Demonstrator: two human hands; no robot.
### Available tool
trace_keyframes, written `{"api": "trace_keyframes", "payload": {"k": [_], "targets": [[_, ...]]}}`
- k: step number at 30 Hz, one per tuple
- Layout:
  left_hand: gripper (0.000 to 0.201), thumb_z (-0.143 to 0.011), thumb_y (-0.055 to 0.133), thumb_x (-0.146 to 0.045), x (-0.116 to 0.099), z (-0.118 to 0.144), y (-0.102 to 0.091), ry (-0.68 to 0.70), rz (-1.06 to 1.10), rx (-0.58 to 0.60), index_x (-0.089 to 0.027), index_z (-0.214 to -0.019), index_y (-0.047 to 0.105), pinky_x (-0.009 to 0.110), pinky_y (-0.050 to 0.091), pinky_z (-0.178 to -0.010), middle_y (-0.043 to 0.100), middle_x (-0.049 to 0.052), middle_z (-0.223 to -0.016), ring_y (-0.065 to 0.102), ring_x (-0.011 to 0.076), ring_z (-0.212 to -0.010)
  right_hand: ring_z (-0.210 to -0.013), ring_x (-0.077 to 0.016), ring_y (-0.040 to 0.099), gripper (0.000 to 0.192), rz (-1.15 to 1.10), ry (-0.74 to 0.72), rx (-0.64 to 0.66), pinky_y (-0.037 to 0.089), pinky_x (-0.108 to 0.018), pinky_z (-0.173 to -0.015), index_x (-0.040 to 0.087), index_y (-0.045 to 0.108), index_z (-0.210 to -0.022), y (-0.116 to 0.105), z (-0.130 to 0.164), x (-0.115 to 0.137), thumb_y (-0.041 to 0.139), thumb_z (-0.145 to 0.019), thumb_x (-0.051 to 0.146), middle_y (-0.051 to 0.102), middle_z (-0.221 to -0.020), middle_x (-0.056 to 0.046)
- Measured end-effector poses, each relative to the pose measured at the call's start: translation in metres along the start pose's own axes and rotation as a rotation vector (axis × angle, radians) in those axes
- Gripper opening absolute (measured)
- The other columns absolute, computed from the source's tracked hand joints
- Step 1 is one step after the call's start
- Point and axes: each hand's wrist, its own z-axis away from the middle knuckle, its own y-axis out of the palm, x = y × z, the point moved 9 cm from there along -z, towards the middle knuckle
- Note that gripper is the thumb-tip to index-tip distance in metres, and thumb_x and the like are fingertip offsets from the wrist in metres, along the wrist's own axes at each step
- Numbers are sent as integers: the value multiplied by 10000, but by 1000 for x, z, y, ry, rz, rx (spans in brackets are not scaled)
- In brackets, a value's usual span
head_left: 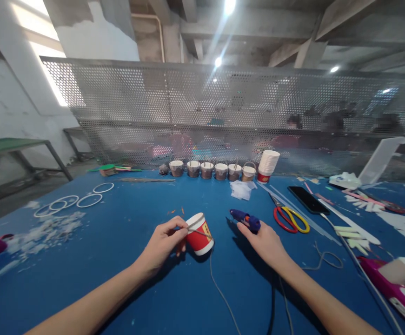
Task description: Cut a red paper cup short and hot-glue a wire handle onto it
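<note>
My left hand (169, 239) grips a red and white paper cup (199, 239) by its side, the cup tilted above the blue table (146, 288). A thin grey cord (219, 288) lies across the cup's wall and trails down toward the table's near edge. To the right, my right hand (267, 242) is closed around a dark blue glue gun (246, 219), its nozzle pointing left toward the cup. A gap separates the gun from the cup. A black cable runs down from below my right hand.
Small grey-wrapped cups (221, 171) and a stack of paper cups (268, 163) line the back, before a perforated metal screen (136, 107). Scissors (291, 220), a phone (308, 200) and a magenta power strip (394, 288) lie right. White rings (89, 200) and scraps (49, 232) lie left.
</note>
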Motion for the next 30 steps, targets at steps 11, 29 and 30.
{"api": "trace_keyframes", "payload": {"k": [11,29,30], "targets": [[212,-795,572,-356,-15,7,6,160,-235,-5,-167,-710,619,223,385,-426,522,-16,-695,498,87,-467,-819,-224,624,232,-116,-427,-398,490,-353,-736,204,605,-957,-64,15,43,572,-865,414,663,-934,-85],[244,-821,547,-335,-28,21,21,218,-397,29,-179,-686,677,211,373,-500,532,8,-678,480,122,-588,-602,-151,524,233,97,-889,-209,286,-318,-644,173,602,-710,9,62,132,508,-922,192,632,-645,-16],[245,-819,547,-335,-28,21,22,214,-395,29,-180,-679,675,211,372,-500,529,7,-673,480,124,-589,-599,-149,521,236,98,-894,-212,284,-319,-641,174,600,-707,10,63,132,505,-922,191,630,-642,-14]]}}
